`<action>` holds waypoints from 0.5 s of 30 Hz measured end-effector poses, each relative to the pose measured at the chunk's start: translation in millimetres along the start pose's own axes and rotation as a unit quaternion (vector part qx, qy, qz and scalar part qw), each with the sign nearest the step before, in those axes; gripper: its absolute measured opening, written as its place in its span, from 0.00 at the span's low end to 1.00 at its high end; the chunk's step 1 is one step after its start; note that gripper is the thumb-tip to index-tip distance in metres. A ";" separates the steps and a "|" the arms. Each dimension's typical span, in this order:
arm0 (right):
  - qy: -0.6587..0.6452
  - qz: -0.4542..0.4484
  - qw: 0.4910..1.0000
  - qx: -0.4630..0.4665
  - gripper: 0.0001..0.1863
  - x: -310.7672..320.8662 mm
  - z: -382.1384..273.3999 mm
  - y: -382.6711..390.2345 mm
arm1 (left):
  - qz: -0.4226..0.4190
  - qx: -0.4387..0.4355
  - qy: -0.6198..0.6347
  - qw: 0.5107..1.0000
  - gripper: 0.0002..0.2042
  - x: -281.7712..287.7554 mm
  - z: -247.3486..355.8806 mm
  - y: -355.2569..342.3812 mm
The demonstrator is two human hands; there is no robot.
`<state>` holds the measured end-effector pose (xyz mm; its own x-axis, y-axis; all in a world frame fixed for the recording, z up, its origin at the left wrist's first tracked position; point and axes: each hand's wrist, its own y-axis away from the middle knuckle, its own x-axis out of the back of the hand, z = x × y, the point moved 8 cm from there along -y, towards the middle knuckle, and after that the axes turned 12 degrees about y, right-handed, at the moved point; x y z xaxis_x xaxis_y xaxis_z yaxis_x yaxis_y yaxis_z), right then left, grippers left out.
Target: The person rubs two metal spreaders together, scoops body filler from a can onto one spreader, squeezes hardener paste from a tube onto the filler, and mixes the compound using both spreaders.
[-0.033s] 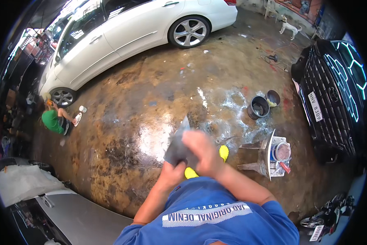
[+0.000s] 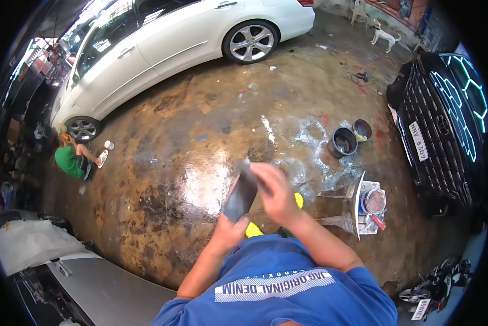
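Note:
A dark grey sheet (image 2: pixel 241 196) that looks like sandpaper is held out in front of my blue shirt, bent lengthwise and narrowing to a pale tip at the far end. My left hand (image 2: pixel 231 230) grips its near end, with the thumb on top and the other fingers mostly hidden. At the sheet's far right edge is my right hand (image 2: pixel 276 194), its fingers curled over the edge and blurred by motion. Below the hands, my bright yellow footwear (image 2: pixel 254 230) shows on the floor.
Right of me, a stool (image 2: pixel 359 205) bears a tub (image 2: pixel 374 201) and a red-handled tool (image 2: pixel 378 221). Beyond stand black buckets (image 2: pixel 343 143) and a black car (image 2: pixel 436 130). A white car (image 2: pixel 173 41) fills the far side; a person in green (image 2: pixel 69 160) crouches at its front wheel.
The sheet has turned from a broad, flat view to a narrower, bent one. My right hand has shifted slightly right and up along its edge; my left hand keeps its grip.

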<state>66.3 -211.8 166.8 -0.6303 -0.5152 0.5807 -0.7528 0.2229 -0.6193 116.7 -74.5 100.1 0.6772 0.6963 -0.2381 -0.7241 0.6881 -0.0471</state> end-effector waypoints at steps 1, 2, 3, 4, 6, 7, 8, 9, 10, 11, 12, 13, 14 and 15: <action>-0.024 -0.010 0.997 -0.068 0.33 -1.3 17.7 -4.1 | 0.007 -0.017 -0.049 0.999 0.21 1.6 -2.4 -2.0; -0.003 -0.012 1.000 -0.023 0.33 -0.3 0.3 4.5 | 0.003 0.045 0.009 0.999 0.27 4.2 -15.4 -3.9; -0.011 -0.019 0.998 0.052 0.34 -3.0 -25.7 13.7 | 0.001 0.108 0.067 0.992 0.33 8.6 -26.1 -5.0; -0.027 -0.031 0.998 0.040 0.34 -3.0 -38.5 16.3 | -0.073 0.165 -0.053 0.982 0.37 9.4 -24.1 -4.4; -0.035 -0.017 0.999 -0.001 0.32 -7.4 -21.7 20.7 | -0.054 0.125 0.014 0.991 0.38 0.8 -28.1 -7.4; -0.028 0.007 0.999 -0.028 0.31 -10.0 6.3 22.0 | -0.031 0.081 0.081 0.993 0.39 -4.3 -25.4 -7.6; -0.044 0.013 0.994 -0.101 0.25 -7.2 27.6 12.0 | -0.051 0.064 0.054 0.995 0.38 -13.6 -18.0 -6.2; -0.054 0.004 0.989 -0.137 0.20 -0.7 39.8 5.3 | -0.087 0.095 0.057 0.990 0.39 -25.8 -13.2 3.1; -0.132 0.006 0.973 -0.190 0.20 3.6 52.5 6.1 | -0.115 0.087 0.053 0.988 0.35 -30.8 -11.1 9.1; -0.208 0.008 0.948 -0.242 0.19 6.2 62.4 9.4 | -0.142 0.079 0.049 0.985 0.31 -35.0 -10.4 15.2; -0.206 0.004 0.948 -0.244 0.19 12.8 60.7 10.1 | -0.140 0.080 0.053 0.985 0.31 -28.5 -15.6 17.9; -0.166 0.025 0.967 -0.192 0.19 27.3 50.1 5.4 | -0.050 0.140 0.167 0.975 0.30 -6.4 -33.0 19.3; -0.126 0.054 0.981 -0.136 0.19 43.0 40.0 5.0 | 0.035 0.194 0.273 0.942 0.29 6.8 -42.9 21.6; -0.128 0.055 0.982 -0.131 0.19 48.8 38.6 11.3 | 0.036 0.189 0.272 0.943 0.29 10.2 -40.8 20.1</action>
<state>34.3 -266.4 167.8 -0.6669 -0.6600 0.3459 -0.7276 0.4764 -0.4936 103.7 -61.8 57.2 0.3860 0.6066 -0.6950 -0.5977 0.7383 0.3125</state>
